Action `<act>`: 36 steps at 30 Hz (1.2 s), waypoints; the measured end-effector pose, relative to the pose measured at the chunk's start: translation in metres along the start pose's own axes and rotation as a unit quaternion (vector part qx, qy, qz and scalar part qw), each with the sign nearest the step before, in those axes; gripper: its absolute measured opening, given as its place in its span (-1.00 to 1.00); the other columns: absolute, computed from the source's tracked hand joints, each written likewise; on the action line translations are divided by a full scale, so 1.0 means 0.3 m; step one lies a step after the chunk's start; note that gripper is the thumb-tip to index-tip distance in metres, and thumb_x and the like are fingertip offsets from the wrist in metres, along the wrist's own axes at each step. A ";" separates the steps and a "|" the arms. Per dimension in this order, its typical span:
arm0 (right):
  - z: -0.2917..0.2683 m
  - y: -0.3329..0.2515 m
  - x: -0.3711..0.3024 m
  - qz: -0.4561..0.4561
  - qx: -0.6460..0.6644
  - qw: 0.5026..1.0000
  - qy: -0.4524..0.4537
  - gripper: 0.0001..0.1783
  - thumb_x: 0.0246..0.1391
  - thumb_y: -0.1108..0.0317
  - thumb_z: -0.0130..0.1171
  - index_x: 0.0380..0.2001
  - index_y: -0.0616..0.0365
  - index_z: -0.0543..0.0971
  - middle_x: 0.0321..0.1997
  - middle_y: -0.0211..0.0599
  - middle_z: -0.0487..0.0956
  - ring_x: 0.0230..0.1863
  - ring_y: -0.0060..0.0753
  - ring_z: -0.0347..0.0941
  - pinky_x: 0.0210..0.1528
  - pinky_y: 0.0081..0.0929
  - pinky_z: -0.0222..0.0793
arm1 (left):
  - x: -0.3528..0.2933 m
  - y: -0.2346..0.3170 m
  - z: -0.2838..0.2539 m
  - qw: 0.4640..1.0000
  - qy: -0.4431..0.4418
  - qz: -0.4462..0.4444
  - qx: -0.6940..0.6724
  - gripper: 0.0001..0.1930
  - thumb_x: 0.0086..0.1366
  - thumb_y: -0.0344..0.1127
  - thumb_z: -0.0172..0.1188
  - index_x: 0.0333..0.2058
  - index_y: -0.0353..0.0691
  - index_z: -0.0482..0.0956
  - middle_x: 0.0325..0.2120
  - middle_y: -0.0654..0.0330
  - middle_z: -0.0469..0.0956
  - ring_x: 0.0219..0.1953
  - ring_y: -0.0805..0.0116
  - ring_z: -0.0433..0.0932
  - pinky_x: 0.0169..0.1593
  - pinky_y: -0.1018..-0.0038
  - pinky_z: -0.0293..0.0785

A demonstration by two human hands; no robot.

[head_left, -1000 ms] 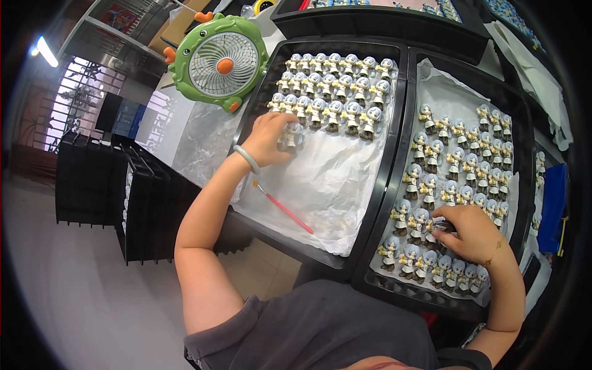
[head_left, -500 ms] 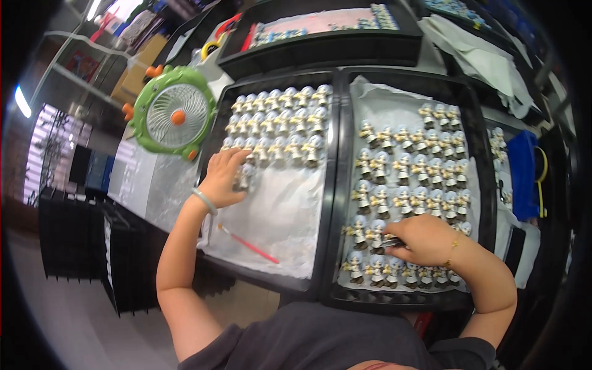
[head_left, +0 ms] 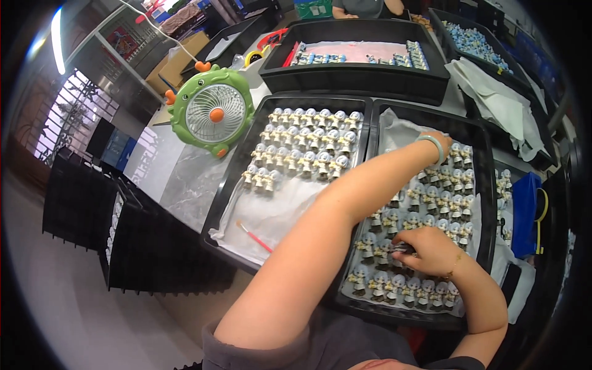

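My left arm stretches across to the far part of the right-hand black tray (head_left: 489, 203). There my left hand (head_left: 435, 143) is at the figurines (head_left: 460, 154); its fingers are mostly hidden, so I cannot tell whether it grips one. Closed fingers of my right hand (head_left: 430, 251) hold a small dark metallic tool (head_left: 404, 248), its kind unclear, over the tray's nearer rows. These small figurines have pale hair and white-and-gold clothes. In the left-hand black tray (head_left: 223, 213), similar figurines (head_left: 306, 159) stand in rows at the far end, with three in the nearest row.
A red-handled brush (head_left: 254, 237) lies on the left tray's white lining. A green fan (head_left: 213, 114) stands left of it. Another black tray (head_left: 354, 81) with blue-and-white pieces is behind. White cloth (head_left: 493, 102) and a blue bin (head_left: 526, 216) are at right. Someone sits at the far side.
My left hand has left the near row of figurines in the left tray and swung right to the far part of the right tray. My right hand stays low over the right tray, still holding the tool.
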State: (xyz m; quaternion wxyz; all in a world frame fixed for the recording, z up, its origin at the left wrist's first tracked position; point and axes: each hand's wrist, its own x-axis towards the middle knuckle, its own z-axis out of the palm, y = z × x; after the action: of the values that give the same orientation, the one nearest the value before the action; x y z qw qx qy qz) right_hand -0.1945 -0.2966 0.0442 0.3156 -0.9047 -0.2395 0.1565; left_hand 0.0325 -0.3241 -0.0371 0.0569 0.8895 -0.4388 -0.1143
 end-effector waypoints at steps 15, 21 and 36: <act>-0.015 -0.020 -0.034 0.002 0.001 1.000 -0.023 -0.68 0.00 0.12 0.08 -0.31 0.14 0.50 -0.41 -0.09 0.55 -0.31 -0.04 0.48 -0.24 -0.22 0.39 | -0.198 -0.045 -0.154 0.943 0.141 0.084 -0.288 -0.67 0.21 -0.35 -0.02 -0.02 0.00 0.34 -0.25 0.05 0.45 -0.31 0.19 0.51 -0.20 0.35 0.46; -0.005 -0.029 -0.036 0.037 -0.037 0.998 -0.046 -0.68 -0.02 0.11 0.11 -0.27 0.09 0.52 -0.46 -0.15 0.56 -0.42 -0.12 0.51 -0.32 -0.29 0.41 | -0.663 -0.228 -0.285 0.718 0.021 0.128 -0.684 -0.24 0.00 -0.52 0.20 0.18 -0.05 0.06 -0.14 0.13 0.28 -0.23 0.39 0.39 -0.08 0.47 0.37; 0.005 -0.017 0.010 0.077 0.001 0.996 -0.049 -0.69 -0.05 0.18 0.12 -0.29 0.16 0.50 -0.41 -0.08 0.55 -0.35 -0.05 0.48 -0.28 -0.27 0.39 | -1.100 -0.272 -0.306 0.940 0.300 0.076 -0.143 -0.37 -0.29 -0.25 0.32 -0.12 -0.09 0.34 -0.34 0.20 0.29 -0.27 0.30 0.31 -0.17 0.40 0.18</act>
State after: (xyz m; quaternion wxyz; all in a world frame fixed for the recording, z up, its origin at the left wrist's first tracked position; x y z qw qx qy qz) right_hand -0.1945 -0.2908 0.0458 0.2915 -0.9114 -0.1843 0.2245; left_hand -0.0759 -0.0124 0.0858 0.3212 0.8289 -0.4468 0.1008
